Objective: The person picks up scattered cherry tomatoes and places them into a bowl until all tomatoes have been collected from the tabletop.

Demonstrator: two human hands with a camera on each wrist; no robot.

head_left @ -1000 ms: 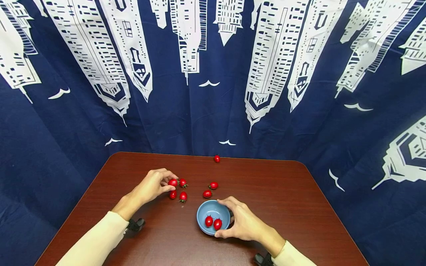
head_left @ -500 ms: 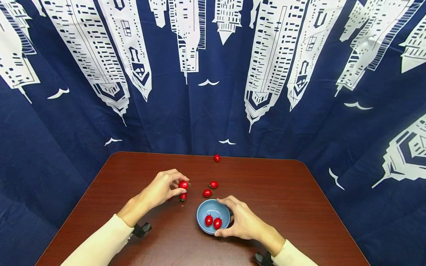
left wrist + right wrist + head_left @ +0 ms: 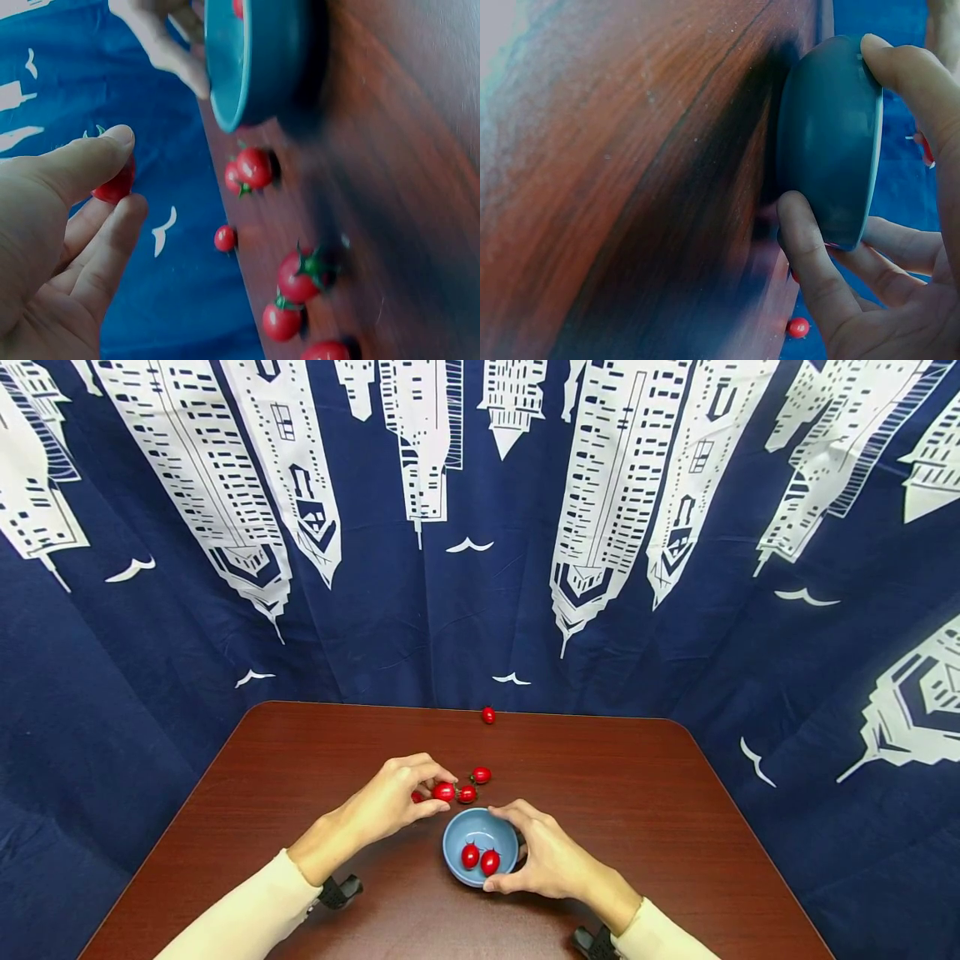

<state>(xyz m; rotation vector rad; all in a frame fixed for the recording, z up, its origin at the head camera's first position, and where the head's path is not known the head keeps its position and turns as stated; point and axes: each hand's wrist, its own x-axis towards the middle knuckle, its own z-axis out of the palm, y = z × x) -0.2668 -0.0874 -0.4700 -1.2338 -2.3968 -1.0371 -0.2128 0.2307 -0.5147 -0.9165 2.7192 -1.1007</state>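
My left hand (image 3: 397,797) pinches a red cherry tomato (image 3: 116,182) between thumb and fingertips, raised above the table and just left of the bowl. Green sepals show at the tomato's top in the left wrist view. A small blue bowl (image 3: 456,870) stands on the table with two cherry tomatoes (image 3: 470,856) inside. My right hand (image 3: 551,860) grips the bowl from its right side, thumb at the near rim and fingers round the far side. Behind the bowl lie two more tomatoes (image 3: 482,775). Others, such as a stemmed tomato (image 3: 298,276), lie below the left hand, mostly hidden in the head view.
One lone tomato (image 3: 488,716) sits near the far edge of the brown wooden table (image 3: 637,793). A dark blue curtain (image 3: 390,643) with white buildings and birds hangs behind and around the table. Both wrists wear a black camera strap (image 3: 339,893).
My left hand has picked a cherry tomato up from the cluster at left and carried it right, toward the bowl. The right hand and bowl have stayed in place.
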